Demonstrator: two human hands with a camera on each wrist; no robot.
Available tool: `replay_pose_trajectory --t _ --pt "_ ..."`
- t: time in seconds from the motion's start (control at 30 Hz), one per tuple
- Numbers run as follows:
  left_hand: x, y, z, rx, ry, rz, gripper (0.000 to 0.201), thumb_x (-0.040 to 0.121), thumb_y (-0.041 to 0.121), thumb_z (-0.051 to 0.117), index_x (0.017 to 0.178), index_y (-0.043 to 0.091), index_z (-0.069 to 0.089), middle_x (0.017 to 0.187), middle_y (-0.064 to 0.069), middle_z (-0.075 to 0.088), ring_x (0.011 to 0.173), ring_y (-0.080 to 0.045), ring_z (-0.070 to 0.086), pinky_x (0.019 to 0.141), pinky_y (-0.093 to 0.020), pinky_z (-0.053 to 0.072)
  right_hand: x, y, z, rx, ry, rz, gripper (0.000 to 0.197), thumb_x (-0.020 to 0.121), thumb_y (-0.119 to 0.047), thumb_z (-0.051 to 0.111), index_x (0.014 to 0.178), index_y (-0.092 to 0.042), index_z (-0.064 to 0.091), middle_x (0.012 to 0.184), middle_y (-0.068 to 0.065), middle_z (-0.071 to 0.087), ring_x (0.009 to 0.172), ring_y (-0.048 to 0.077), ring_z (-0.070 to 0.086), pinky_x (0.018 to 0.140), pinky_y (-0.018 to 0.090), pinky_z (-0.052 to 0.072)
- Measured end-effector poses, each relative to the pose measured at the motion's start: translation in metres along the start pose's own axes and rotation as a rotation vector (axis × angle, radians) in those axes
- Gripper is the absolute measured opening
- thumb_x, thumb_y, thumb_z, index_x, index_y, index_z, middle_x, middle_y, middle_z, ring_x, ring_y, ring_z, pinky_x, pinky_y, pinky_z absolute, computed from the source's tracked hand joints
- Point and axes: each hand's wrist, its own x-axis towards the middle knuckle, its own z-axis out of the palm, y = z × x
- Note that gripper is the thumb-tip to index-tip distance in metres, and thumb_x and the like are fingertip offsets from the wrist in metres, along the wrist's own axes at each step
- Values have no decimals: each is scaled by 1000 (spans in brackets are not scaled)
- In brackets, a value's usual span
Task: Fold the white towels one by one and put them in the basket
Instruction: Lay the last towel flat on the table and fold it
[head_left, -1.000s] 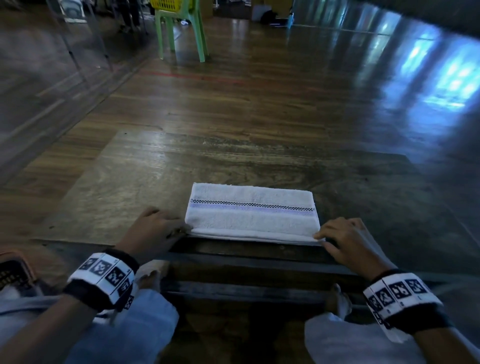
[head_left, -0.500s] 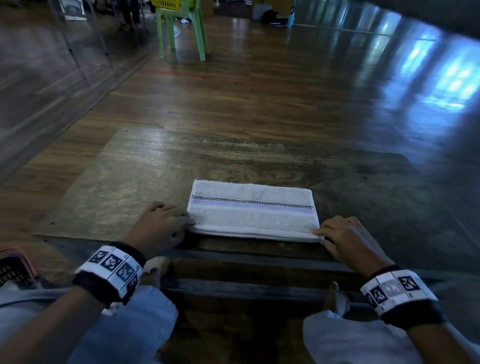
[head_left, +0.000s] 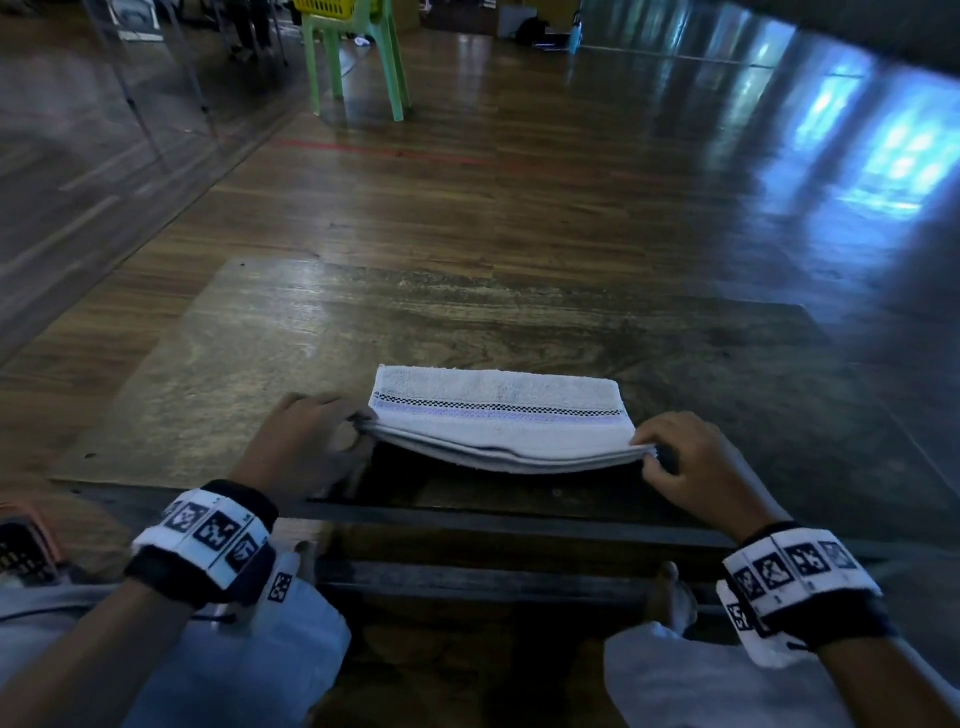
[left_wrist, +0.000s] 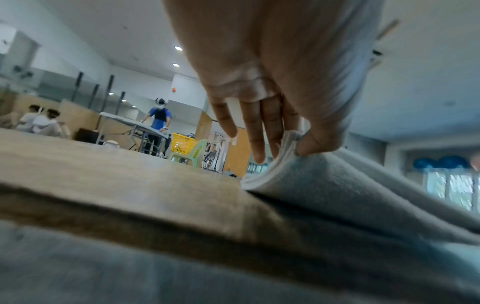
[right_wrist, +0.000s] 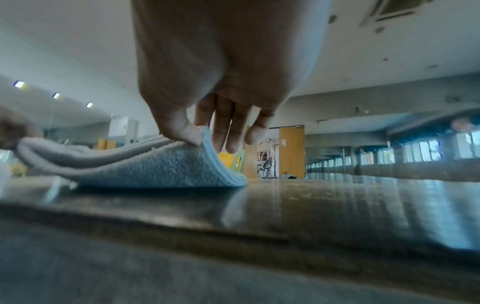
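Note:
A folded white towel (head_left: 498, 421) with a black checked line and a pale purple stripe lies near the front edge of a low wooden table (head_left: 260, 353). Its near edge is lifted off the wood while the far edge rests on it. My left hand (head_left: 358, 423) pinches the towel's near left corner (left_wrist: 291, 142) between thumb and fingers. My right hand (head_left: 647, 452) pinches the near right corner (right_wrist: 203, 135) the same way. The towel (right_wrist: 145, 168) sags a little between the two hands. A basket (head_left: 21, 545) shows partly at the left edge, beside my left knee.
Dark wooden floor surrounds the table. A green plastic chair (head_left: 358, 57) holding a yellow basket (head_left: 324, 8) stands far ahead. My knees (head_left: 234, 670) are under the table's front edge. In the left wrist view, other people (left_wrist: 158, 123) stand at tables far off.
Both hands have gone from lying at the towel's near corners to pinching them. The near edge has risen off the table; the far edge stays down.

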Motion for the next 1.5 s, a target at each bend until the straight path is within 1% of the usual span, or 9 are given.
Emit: replay_pose_trajectory --t 0.13,0.27,0.43,0.53,0.73,0.83,0.97,1.27,1.5 --pt "6 7 -32 -287 103 29 30 76 37 53 95 17 65 85 8 65 78 -2 59 69 -15 45 5 -5 -26 341 85 147 38 75 3 68 85 -34 65 83 -8 68 78 -1 62 73 10 46" --pt "5 21 -52 -376 204 -14 27 76 35 49 90 17 63 88 9 62 80 -1 58 62 -12 43 12 -5 -52 593 41 197 40 83 7 59 85 -32 68 85 -15 71 79 -1 64 73 11 48" --pt "18 14 -31 -258 -85 -161 7 80 27 55 85 23 57 77 5 61 71 -14 57 64 -33 46 32 0 -34 407 -212 334 20 89 -11 56 87 -29 65 89 -8 68 81 2 63 75 23 48" --pt "36 8 -8 48 -256 -207 7 87 22 53 94 23 53 87 3 60 78 -20 54 69 -35 41 48 9 -16 301 -250 411 15 91 -14 53 95 -20 67 91 -5 66 81 1 59 68 17 43" --pt "67 -3 15 105 -99 -294 24 92 20 43 113 16 53 113 -6 60 105 -27 53 89 -41 35 74 23 9 239 -160 496 22 91 -15 52 110 -13 63 110 7 67 97 18 60 81 28 44" --pt "73 -4 22 142 -149 -300 35 93 20 44 126 13 48 127 -9 54 118 -28 48 97 -45 33 80 23 16 163 -180 508 33 93 -17 50 125 -13 53 120 7 61 107 21 57 90 32 44" --pt "83 -3 28 186 -236 -215 29 93 23 41 118 20 55 122 -1 58 111 -22 53 97 -39 30 88 23 20 7 -233 383 31 91 -24 52 120 -20 58 119 2 61 109 19 55 97 50 42" --pt "105 -17 29 190 -344 -114 23 89 25 54 110 24 65 111 1 64 99 -20 59 88 -38 46 101 15 25 -157 -310 270 22 91 -25 56 109 -19 66 114 -1 61 108 19 55 96 42 39" --pt "106 -17 26 48 -377 -186 7 85 16 61 91 13 64 94 -4 65 85 -20 58 74 -35 51 107 17 22 -18 -370 304 7 83 -20 67 81 -25 61 89 -6 57 89 16 59 75 28 45"
